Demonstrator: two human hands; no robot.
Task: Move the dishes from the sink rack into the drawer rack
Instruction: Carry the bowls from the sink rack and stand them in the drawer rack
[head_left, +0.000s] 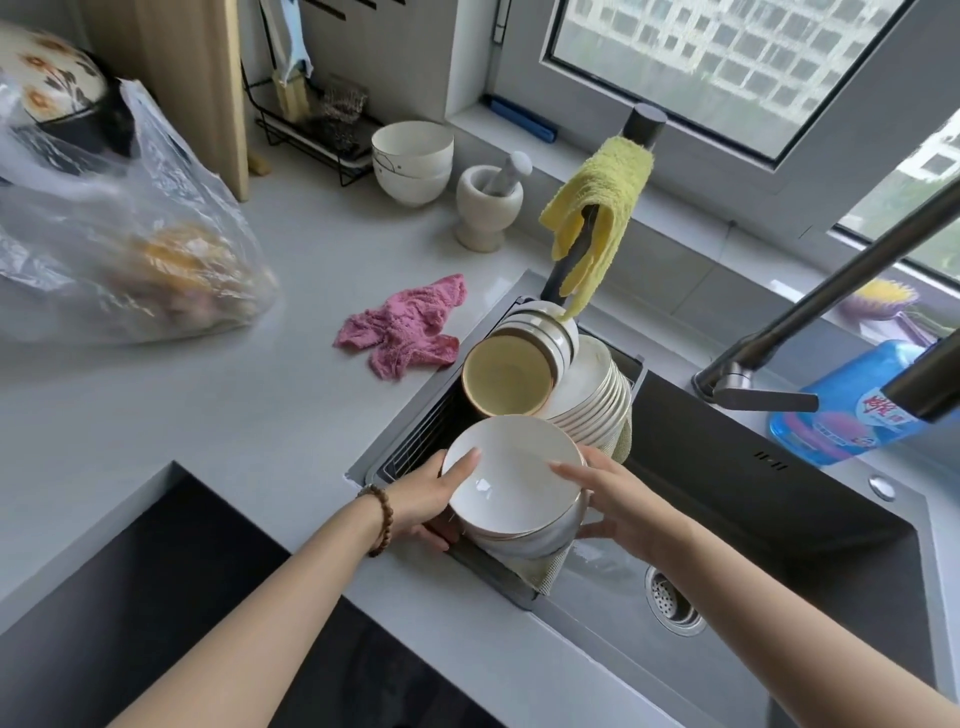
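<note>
A stack of white gold-rimmed bowls (514, 480) sits at the near end of the sink rack (415, 447). My left hand (431, 493) grips the stack's left side, thumb over the top rim. On the right side my right hand (608, 499) holds the same stack, fingers on the rim. Behind it in the rack, several bowls lie on their sides, the front one showing a yellowish inside (506, 376). Next to them stands a row of white plates (597, 395) on edge. The drawer rack is not in view.
A dark sink (779, 545) with a drain lies right of the rack, under a dark faucet (810, 312). A yellow cloth (597, 208) hangs over a handle. On the counter are a pink rag (405, 327), a plastic bag (119, 249), stacked white bowls (413, 161), a mortar (488, 202) and a blue bottle (852, 405).
</note>
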